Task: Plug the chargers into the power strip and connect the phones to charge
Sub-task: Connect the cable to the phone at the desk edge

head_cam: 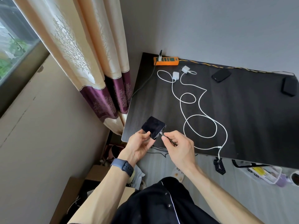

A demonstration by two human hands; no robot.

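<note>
Over dark desk [242, 118]: black phone [153, 126] gripped in left hand [139, 146] fingers, black cable plug [162, 134] pinched at its port by right hand [178, 146]; best squared up, then eased straight in.

Dark blue wristband [122, 166], black white-piped garment [155, 202].

Curtain [77, 50], window [11, 46], cardbd box [69, 199], plastic bin [275, 179]

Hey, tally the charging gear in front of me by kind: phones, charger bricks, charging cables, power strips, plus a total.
Phones: 3, one held in the left hand
Charger bricks: 3, two white loose, one plugged in
Charging cables: 3, two white, one dark in the right hand
Power strips: 1
Total: 10
</note>
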